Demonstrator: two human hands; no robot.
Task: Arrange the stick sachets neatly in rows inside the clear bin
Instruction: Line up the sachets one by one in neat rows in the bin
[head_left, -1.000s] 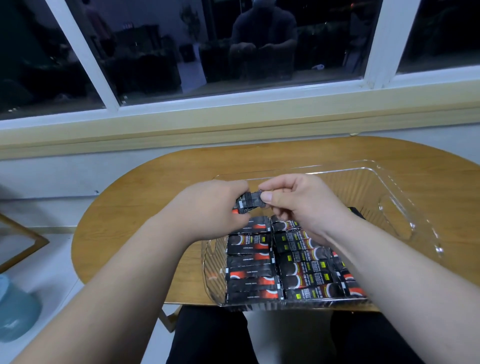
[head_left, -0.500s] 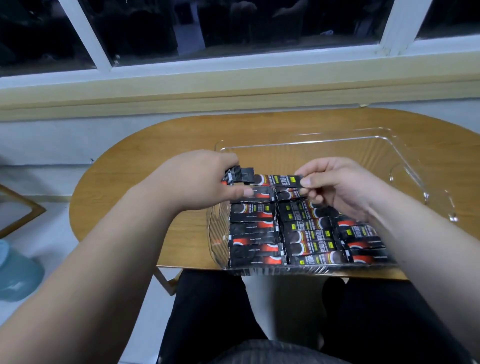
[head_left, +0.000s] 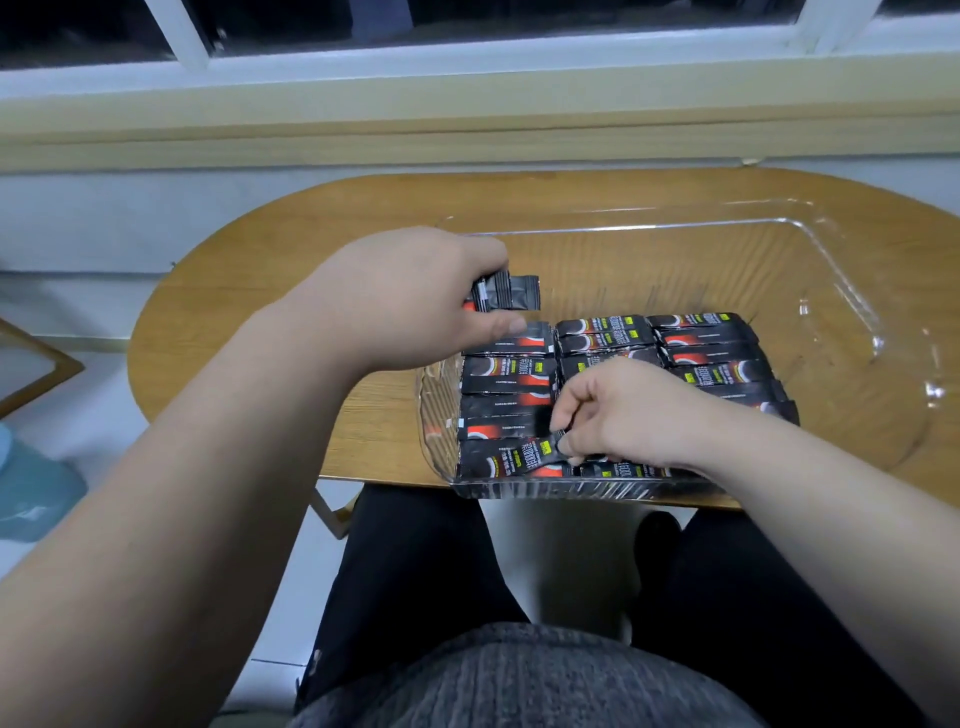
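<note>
Wooden table (head_left: 260, 312), with a clear bin (head_left: 831, 249) on top. Laid in rows across the bin's near half: black-and-red sachets (head_left: 711, 353). Gripped a small bundle (head_left: 511, 293) in the left hand (head_left: 415, 301), fingers curled round it, above the bin's left side. Pinched the end of one sachet (head_left: 511, 460) in the nearest row, slightly askew, with the right hand (head_left: 618, 410).
</note>
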